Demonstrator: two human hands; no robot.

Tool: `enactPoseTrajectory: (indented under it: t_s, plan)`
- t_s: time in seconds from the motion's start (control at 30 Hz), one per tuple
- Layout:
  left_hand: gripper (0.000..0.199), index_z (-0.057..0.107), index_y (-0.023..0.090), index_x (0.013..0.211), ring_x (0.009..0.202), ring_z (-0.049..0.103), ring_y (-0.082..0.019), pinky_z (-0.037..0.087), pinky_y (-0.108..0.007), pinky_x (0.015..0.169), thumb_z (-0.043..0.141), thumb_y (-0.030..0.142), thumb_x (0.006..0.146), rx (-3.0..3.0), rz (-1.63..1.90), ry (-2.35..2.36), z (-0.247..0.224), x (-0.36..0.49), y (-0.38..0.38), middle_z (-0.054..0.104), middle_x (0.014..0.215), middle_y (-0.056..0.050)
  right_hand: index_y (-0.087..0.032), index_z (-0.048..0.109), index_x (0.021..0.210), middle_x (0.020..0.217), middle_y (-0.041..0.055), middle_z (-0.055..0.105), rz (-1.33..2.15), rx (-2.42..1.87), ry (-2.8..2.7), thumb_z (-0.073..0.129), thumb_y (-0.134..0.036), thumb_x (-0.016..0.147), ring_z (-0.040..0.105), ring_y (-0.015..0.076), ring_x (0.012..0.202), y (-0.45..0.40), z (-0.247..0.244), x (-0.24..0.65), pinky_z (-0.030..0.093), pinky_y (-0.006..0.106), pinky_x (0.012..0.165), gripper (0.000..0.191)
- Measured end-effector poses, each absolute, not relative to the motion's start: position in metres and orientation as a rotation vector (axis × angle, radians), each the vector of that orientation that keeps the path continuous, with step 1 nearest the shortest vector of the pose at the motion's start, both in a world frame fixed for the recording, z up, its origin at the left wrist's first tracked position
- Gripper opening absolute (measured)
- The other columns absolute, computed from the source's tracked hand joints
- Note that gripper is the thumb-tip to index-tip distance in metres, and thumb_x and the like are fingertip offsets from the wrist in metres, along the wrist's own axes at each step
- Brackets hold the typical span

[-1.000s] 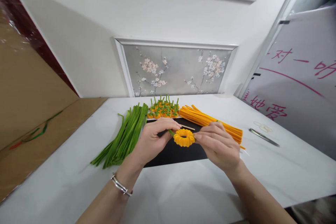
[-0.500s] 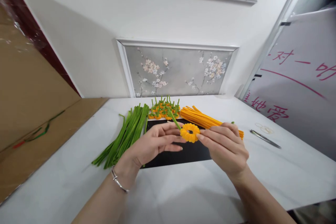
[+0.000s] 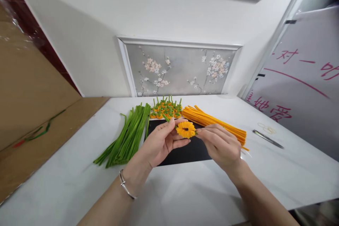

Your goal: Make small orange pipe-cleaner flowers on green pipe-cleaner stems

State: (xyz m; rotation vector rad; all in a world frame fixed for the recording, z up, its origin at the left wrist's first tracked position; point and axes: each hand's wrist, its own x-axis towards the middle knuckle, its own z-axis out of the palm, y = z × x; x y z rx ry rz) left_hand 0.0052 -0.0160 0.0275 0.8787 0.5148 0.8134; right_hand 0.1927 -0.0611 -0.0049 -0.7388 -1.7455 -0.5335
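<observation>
A small orange-yellow pipe-cleaner flower (image 3: 186, 130) with a dark hole at its centre is held up above the black mat (image 3: 182, 153). My left hand (image 3: 164, 141) is closed on it from the left, thumb raised, and a piece of green pipe cleaner (image 3: 166, 117) sticks out past the thumb. From the right, my right hand (image 3: 221, 144) pinches at the flower's edge, where a bit of green shows by the fingertips. How the green runs behind the petals is hidden.
Green pipe cleaners (image 3: 129, 139) lie bundled on the left, orange pipe cleaners (image 3: 215, 123) on the right. Several finished flowers with green stems (image 3: 166, 107) stand at the back. Metal tweezers (image 3: 268, 138) and pale rubber bands (image 3: 267, 128) rest at the right of the white table (image 3: 291, 173).
The flower has shifted slightly left and its hole tilts differently. My left thumb has come up beside it, and my right fingers have moved from the petals to the green bit at the edge.
</observation>
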Motion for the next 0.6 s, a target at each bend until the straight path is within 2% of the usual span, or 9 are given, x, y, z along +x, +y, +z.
enactPoseTrajectory:
  t_s: [0.13,0.43,0.6]
  plan:
    - [0.029,0.07,0.01,0.091,0.068,0.073,-0.015,0.061,-0.02,0.06,0.049,0.029,0.097,0.882,0.836,0.602,0.0306,0.0039,-0.0144,0.075,0.08,-0.01,-0.02,0.068,0.095,0.081,0.0051,0.074,-0.508,-0.722,-1.781,0.059,-0.001,0.085,0.068,0.0171,0.072,-0.0626,-0.003,0.193,0.059,0.032,0.065,0.023]
    - [0.031,0.068,0.012,0.086,0.065,0.072,-0.015,0.061,-0.025,0.063,0.046,0.031,0.098,0.936,0.91,0.648,0.0334,-0.0045,-0.0094,0.075,0.076,-0.008,-0.019,0.07,0.094,0.078,0.0051,0.074,-0.493,-0.71,-1.788,0.06,-0.001,0.083,0.067,0.0176,0.069,-0.0631,-0.0033,0.1934,0.059,0.032,0.063,0.024]
    - [0.031,0.064,0.014,0.081,0.066,0.072,-0.015,0.061,-0.025,0.06,0.046,0.032,0.098,0.939,0.963,0.67,0.0364,-0.0027,-0.0112,0.073,0.077,-0.006,-0.019,0.069,0.093,0.077,0.0055,0.073,-0.451,-0.707,-1.796,0.06,0.002,0.081,0.066,0.0177,0.069,-0.0639,-0.0032,0.1922,0.058,0.033,0.062,0.025]
